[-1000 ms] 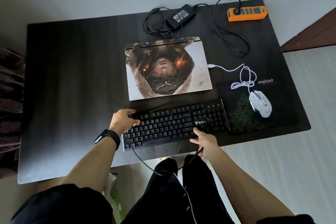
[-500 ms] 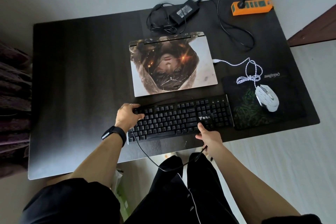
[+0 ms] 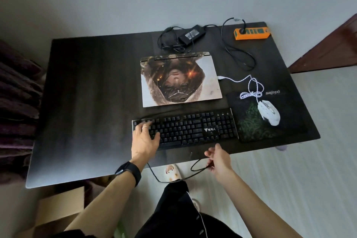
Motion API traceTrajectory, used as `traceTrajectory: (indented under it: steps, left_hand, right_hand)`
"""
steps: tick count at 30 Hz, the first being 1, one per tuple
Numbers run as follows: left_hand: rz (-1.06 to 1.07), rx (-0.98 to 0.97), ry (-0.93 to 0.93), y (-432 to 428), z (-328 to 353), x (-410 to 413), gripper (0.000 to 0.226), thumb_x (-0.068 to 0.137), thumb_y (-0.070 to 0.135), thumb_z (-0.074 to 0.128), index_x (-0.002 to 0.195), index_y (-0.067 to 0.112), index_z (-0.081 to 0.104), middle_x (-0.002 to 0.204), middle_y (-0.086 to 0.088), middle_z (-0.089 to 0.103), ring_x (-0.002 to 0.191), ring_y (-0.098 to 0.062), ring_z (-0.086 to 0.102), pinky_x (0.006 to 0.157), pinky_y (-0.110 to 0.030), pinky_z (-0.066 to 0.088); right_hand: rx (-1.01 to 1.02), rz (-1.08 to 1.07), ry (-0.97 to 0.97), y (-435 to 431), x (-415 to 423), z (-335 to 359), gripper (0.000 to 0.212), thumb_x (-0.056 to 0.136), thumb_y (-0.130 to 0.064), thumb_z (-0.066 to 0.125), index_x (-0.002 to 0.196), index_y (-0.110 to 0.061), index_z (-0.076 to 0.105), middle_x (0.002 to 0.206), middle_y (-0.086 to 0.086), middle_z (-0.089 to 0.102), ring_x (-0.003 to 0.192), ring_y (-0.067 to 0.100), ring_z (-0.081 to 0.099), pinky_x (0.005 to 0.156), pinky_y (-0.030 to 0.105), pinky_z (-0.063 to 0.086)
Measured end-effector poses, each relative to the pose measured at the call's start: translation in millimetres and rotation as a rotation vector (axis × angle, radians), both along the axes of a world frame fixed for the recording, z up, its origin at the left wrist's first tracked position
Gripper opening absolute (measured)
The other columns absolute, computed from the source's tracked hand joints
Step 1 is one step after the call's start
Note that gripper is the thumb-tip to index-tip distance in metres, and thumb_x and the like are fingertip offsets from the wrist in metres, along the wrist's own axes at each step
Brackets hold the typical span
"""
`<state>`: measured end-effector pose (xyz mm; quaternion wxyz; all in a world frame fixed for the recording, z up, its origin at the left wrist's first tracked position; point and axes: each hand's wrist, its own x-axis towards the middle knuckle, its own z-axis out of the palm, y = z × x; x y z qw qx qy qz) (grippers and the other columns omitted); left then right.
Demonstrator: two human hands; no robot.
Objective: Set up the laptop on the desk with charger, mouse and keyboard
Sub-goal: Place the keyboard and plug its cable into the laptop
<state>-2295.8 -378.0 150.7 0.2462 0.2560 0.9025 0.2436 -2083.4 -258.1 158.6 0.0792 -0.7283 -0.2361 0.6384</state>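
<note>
- Keyboard point(image 3: 185, 128) sits by the desk's point(image 3: 87, 102) near edge, on the near side of the closed laptop point(image 3: 180, 79).
- Left hand point(image 3: 144, 139) lies flat on its left end, fingers spread, pinning it.
- Right hand point(image 3: 219, 160) pinches the black cable point(image 3: 201, 169) just off the near edge.
- Best play, I reckon: keep the keyboard pinned and feed the cable round to a laptop port without snagging.

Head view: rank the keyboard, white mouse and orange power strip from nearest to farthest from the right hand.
From the right hand, which pinches the black cable:
1. keyboard, just ahead, at the desk's near edge.
2. white mouse, ahead and right, on the mouse pad.
3. orange power strip, at the far right corner.
</note>
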Motion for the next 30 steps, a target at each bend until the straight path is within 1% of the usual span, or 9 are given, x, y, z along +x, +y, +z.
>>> traceTrajectory:
  steps: [3,8,12,15,17,20,23,27,30]
  left_hand:
    - [-0.172,0.007,-0.196,2,21,43,0.034,0.095,0.036,0.058,0.123,0.019,0.065,0.124,-0.001,0.066,0.117,-0.019,0.061,0.097,-0.024,0.046]
    - [-0.275,-0.100,-0.821,-12,58,95,0.061,0.093,0.066,0.046,0.102,0.012,0.074,0.093,0.001,0.075,0.089,-0.009,0.068,0.087,-0.030,0.050]
    - [-0.158,0.082,-1.012,-32,68,99,0.035,0.094,0.041,0.062,0.097,0.006,0.067,0.098,-0.012,0.075,0.079,-0.018,0.070,0.079,-0.035,0.049]
    - [-0.134,0.170,-1.024,-46,85,90,0.018,0.100,0.025,0.055,0.098,0.009,0.062,0.082,-0.006,0.072,0.076,-0.018,0.066,0.078,-0.032,0.048]
    - [-0.163,0.193,-0.938,-54,107,75,0.021,0.101,0.025,0.054,0.101,0.009,0.066,0.070,-0.002,0.062,0.065,-0.013,0.060,0.066,-0.023,0.045]
    - [-0.241,0.184,-0.793,-62,153,41,0.027,0.099,0.030,0.058,0.103,0.009,0.074,0.059,0.000,0.047,0.053,-0.011,0.046,0.051,-0.020,0.032]
    - [-0.267,0.216,-0.687,-71,201,1,0.025,0.095,0.028,0.061,0.097,0.010,0.078,0.054,0.001,0.035,0.050,-0.011,0.033,0.049,-0.026,0.022]
    - [-0.203,0.327,-0.534,-87,242,-58,0.025,0.083,0.034,0.072,0.082,0.011,0.079,0.053,0.000,0.034,0.052,-0.014,0.028,0.056,-0.033,0.023]
    - [-0.127,0.371,-0.233,-91,260,-108,0.027,0.085,0.042,0.071,0.082,0.017,0.079,0.067,-0.001,0.062,0.058,-0.019,0.048,0.060,-0.033,0.038]
  right_hand:
    - [0.087,0.243,0.059,-32,6,20,0.038,0.107,-0.040,0.037,0.090,-0.015,0.060,0.073,0.000,0.069,0.051,0.014,0.052,0.052,0.024,0.037]
    - [0.418,0.956,0.055,-84,30,43,0.035,0.104,-0.047,0.036,0.089,-0.025,0.060,0.080,-0.005,0.070,0.066,0.010,0.063,0.069,0.030,0.052]
    - [0.571,1.276,0.006,-121,39,45,0.042,0.101,-0.052,0.033,0.117,-0.023,0.059,0.105,0.001,0.072,0.096,0.022,0.068,0.089,0.041,0.052]
    - [0.557,1.141,0.130,-133,46,56,0.035,0.095,-0.047,0.052,0.109,-0.019,0.067,0.112,-0.003,0.070,0.104,0.014,0.065,0.093,0.035,0.050]
    - [0.397,0.807,0.313,-134,46,69,0.035,0.088,-0.044,0.065,0.114,-0.020,0.068,0.116,-0.007,0.070,0.114,0.011,0.062,0.096,0.030,0.048]
    - [-0.007,0.271,0.524,-117,26,79,0.051,0.092,-0.055,0.057,0.120,-0.013,0.062,0.120,0.003,0.070,0.116,0.020,0.063,0.095,0.039,0.047]
    - [-0.200,0.033,0.662,-96,-16,93,0.067,0.090,-0.061,0.059,0.125,-0.004,0.051,0.122,0.015,0.069,0.111,0.028,0.067,0.086,0.039,0.051]
    - [-0.090,0.151,0.633,-90,-80,125,0.034,0.097,-0.031,0.059,0.125,-0.014,0.056,0.119,0.013,0.071,0.086,0.022,0.068,0.072,0.031,0.049]
    - [0.094,0.500,0.561,-90,-122,146,0.026,0.093,-0.017,0.054,0.114,-0.015,0.069,0.111,0.002,0.072,0.075,0.017,0.064,0.067,0.028,0.046]
